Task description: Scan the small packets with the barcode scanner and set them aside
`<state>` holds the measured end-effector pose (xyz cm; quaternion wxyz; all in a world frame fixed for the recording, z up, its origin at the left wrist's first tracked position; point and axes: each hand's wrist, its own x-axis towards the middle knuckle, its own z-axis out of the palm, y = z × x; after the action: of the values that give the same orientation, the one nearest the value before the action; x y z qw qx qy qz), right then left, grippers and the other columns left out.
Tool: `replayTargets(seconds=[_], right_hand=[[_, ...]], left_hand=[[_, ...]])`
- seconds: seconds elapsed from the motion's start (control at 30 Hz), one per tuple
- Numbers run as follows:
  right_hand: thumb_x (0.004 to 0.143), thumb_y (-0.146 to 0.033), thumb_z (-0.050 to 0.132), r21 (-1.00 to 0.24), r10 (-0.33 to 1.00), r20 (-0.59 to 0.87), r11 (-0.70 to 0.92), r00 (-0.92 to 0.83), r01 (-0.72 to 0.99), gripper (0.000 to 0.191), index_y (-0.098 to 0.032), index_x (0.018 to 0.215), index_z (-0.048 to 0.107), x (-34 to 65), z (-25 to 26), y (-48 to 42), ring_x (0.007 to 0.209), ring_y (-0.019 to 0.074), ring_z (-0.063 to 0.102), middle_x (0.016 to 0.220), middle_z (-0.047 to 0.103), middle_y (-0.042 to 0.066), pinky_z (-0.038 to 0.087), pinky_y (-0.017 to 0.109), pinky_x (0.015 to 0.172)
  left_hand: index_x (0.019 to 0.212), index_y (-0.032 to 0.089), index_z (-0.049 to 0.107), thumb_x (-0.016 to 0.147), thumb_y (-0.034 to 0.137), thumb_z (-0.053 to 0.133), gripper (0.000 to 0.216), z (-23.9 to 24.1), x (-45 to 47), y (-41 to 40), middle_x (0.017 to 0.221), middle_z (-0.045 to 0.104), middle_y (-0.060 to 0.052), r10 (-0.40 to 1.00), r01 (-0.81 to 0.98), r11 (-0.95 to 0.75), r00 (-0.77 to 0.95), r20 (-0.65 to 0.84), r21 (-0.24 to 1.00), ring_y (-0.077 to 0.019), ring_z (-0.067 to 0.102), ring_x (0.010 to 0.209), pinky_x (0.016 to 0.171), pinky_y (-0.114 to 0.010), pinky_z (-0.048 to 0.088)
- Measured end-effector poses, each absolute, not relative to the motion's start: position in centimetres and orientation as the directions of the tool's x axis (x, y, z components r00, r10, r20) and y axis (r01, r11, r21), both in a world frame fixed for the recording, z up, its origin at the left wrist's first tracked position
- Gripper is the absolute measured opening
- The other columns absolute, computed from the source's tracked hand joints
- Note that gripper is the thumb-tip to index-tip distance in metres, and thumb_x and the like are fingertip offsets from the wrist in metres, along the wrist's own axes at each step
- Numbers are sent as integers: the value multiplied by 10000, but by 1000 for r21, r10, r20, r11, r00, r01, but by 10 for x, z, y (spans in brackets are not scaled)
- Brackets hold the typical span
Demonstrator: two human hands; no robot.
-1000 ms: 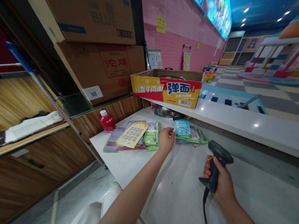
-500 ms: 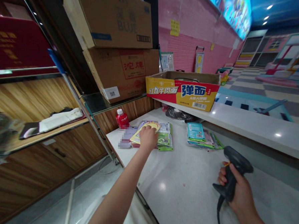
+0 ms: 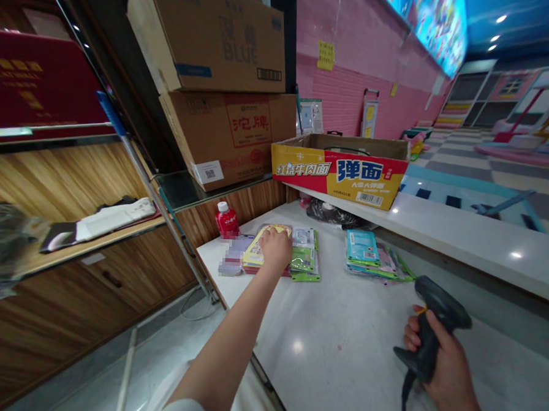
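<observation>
White counter (image 3: 341,332) | left hand (image 3: 276,248) on yellow packet (image 3: 252,253) just right of red bottle (image 3: 226,220), grasp cannot be told | right hand (image 3: 448,365) clenched around black scanner (image 3: 442,298), far right of bottle

This is the sales counter of an indoor children's play centre: a corded barcode scanner (image 3: 434,324) is held over a white counter (image 3: 341,338) where flat packets of small goods (image 3: 305,259) lie in stacks, with a raised customer ledge (image 3: 466,240) behind. Shipping cartons (image 3: 219,37) are piled on the wooden shelving at the side, and an open instant-noodle carton (image 3: 345,170) sits on the ledge. Beyond run a pink brick-pattern wall (image 3: 356,56), a chequered floor (image 3: 510,178) and brightly coloured play structures (image 3: 532,108).
</observation>
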<state>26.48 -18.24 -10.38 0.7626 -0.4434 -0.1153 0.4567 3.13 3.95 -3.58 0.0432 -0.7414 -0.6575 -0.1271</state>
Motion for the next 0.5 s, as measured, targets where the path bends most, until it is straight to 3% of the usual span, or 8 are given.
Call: replayTargets(seconds=[0.1,0.3,0.5], right_hand=[[698,-374,752,-779,794,-229,198,563,-595,263,-198,843,623,264,-102,-182,437,75,463,573,535,-44,395,158,365],[705,-360,752,-770,786,-251,192,565,-608,245,-201,829,614,263,-103,-181,424,73,462,565,542,-44,391,154,359],[703,-351,752,-778,785,-237,200,573,-596,240,-208,826,603,264,-102,-180,417,82,455,547,548,-41,386,160,344]], left_hand=[[1075,144,666,892,392,467,367,-39,49,51,1123,584,-168,942,977,-195,161,294,89,-310,459,1119,901,-404,367],[1107,101,634,805,571,542,566,-47,77,63,1126,588,-203,970,982,-148,121,213,118,-339,455,1121,885,-407,369],[1166,101,567,732,500,676,600,-49,97,68,1229,553,-237,982,992,-48,26,187,115,-389,430,1204,907,-444,352]])
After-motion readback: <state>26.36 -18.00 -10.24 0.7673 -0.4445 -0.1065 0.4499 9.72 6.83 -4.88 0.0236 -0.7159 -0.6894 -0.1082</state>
